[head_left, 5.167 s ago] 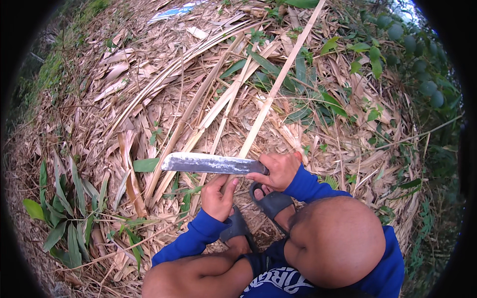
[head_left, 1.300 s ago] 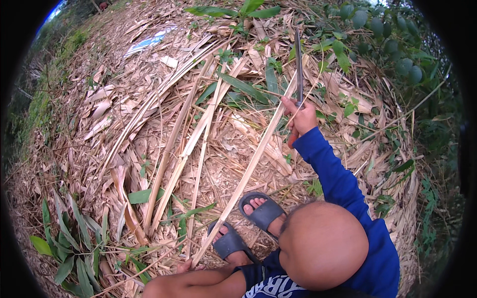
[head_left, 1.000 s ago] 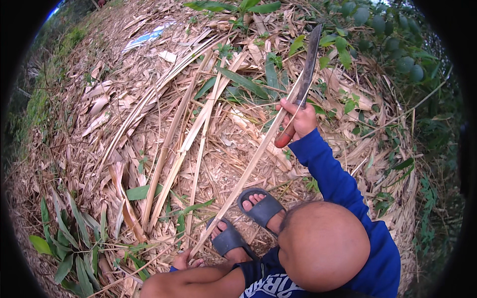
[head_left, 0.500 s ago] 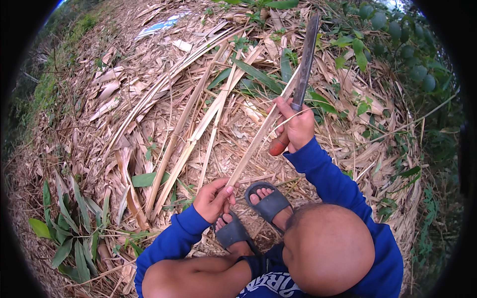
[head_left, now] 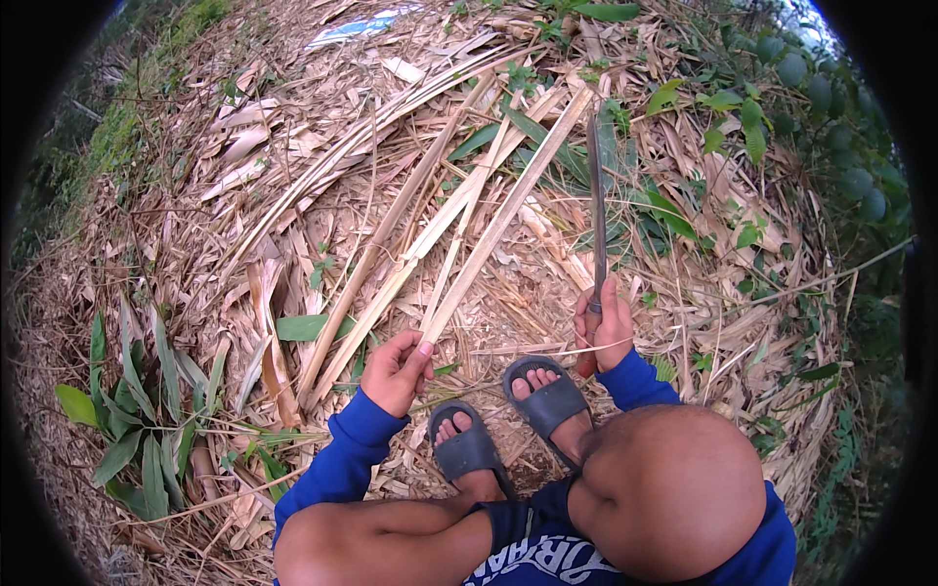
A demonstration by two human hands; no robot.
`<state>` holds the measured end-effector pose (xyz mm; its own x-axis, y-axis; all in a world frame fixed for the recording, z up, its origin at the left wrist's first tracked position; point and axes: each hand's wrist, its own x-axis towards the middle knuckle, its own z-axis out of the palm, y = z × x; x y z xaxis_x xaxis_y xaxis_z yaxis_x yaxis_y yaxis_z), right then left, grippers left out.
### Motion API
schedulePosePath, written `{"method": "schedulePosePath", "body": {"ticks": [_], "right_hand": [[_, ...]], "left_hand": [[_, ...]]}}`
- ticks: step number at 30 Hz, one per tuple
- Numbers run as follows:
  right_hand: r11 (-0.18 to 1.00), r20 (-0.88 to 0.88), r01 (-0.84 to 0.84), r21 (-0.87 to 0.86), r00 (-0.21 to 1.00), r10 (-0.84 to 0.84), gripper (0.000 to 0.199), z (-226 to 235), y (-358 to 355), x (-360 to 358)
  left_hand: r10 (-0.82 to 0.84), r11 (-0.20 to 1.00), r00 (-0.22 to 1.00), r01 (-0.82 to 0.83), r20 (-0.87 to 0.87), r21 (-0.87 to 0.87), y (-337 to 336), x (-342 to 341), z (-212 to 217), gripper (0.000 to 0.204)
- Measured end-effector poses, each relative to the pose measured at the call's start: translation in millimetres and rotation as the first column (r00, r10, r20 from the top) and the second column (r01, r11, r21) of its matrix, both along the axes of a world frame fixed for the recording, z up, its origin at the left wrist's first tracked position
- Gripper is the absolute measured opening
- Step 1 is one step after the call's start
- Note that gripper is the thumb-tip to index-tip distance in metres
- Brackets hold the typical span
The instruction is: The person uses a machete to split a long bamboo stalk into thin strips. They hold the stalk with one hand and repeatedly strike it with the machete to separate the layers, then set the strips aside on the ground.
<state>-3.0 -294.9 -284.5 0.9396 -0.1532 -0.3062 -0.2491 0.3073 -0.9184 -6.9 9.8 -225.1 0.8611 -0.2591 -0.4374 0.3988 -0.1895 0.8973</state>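
My left hand [head_left: 398, 373] pinches the near end of a long, flat, pale strip [head_left: 508, 210] that looks like split bamboo. The strip slants away to the upper right, its far end above the leaf-strewn ground. My right hand [head_left: 606, 327] is wrapped around the reddish-brown handle of a machete [head_left: 597, 195]. Its long dark blade points away from me, right of the strip and apart from it for most of its length. A thin pale fibre crosses by my right hand.
More split strips [head_left: 420, 239] lie left of the held one. Dry husks and shavings cover the ground. Green leafy plants [head_left: 147, 430] grow at the lower left, with bushes [head_left: 831, 146] along the right. My sandalled feet [head_left: 547, 405] are close below both hands.
My right hand has drawn back toward me with the machete, leaving the strip's side. The blade now points more straight ahead. My left hand keeps its pinch, and the view has shifted slightly.
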Motion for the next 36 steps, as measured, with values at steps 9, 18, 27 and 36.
{"method": "schedulePosePath", "body": {"ticks": [9,18,27,36], "right_hand": [[0.249,0.071,-0.092,-0.964,0.814,0.577,0.044,57.1,27.5,2.2],[0.200,0.147,0.012,-0.980,0.722,0.676,0.050,51.4,46.1,-2.5],[0.188,0.163,0.059,-0.980,0.780,0.604,0.055,49.1,35.1,-2.3],[0.156,0.167,0.096,-0.983,0.814,0.556,0.053,53.6,20.9,6.3]], "left_hand": [[0.071,0.990,0.997,-0.074,-0.033,-0.122,-24.2,-0.5,3.2,0.020],[0.111,0.978,0.991,-0.096,0.069,-0.185,-44.3,1.6,-3.4,0.009],[0.049,0.989,0.995,-0.035,0.092,-0.144,-52.3,-2.5,2.2,0.017],[0.047,0.981,0.998,-0.055,-0.047,-0.188,-34.3,-19.2,10.7,0.021]]}}
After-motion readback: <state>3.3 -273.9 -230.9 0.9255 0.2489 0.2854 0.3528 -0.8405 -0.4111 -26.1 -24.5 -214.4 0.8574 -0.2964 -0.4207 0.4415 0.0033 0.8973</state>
